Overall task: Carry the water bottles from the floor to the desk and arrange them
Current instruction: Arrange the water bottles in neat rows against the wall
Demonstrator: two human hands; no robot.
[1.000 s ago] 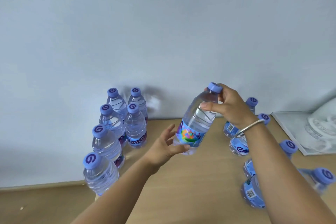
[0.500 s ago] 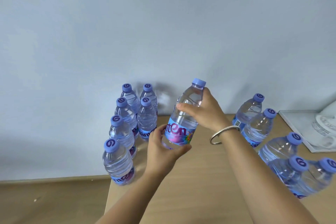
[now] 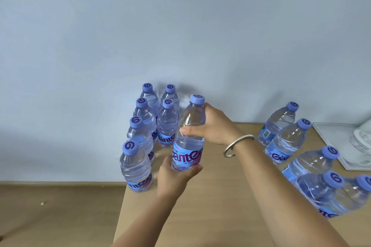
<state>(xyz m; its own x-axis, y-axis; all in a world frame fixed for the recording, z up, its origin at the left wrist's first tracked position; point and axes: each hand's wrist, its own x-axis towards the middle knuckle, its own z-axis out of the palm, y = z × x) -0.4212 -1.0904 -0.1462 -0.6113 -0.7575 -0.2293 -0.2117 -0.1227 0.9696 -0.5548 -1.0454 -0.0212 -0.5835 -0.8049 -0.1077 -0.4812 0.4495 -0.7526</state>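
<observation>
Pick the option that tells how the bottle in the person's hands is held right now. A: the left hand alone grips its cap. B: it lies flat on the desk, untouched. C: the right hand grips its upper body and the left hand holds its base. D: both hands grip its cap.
C: the right hand wraps the upper body of the held bottle, and the left hand cups its base, near the left group of bottles.

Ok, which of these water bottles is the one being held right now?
The bottle between the two groups: right hand grips its shoulder, left hand its base.
</observation>
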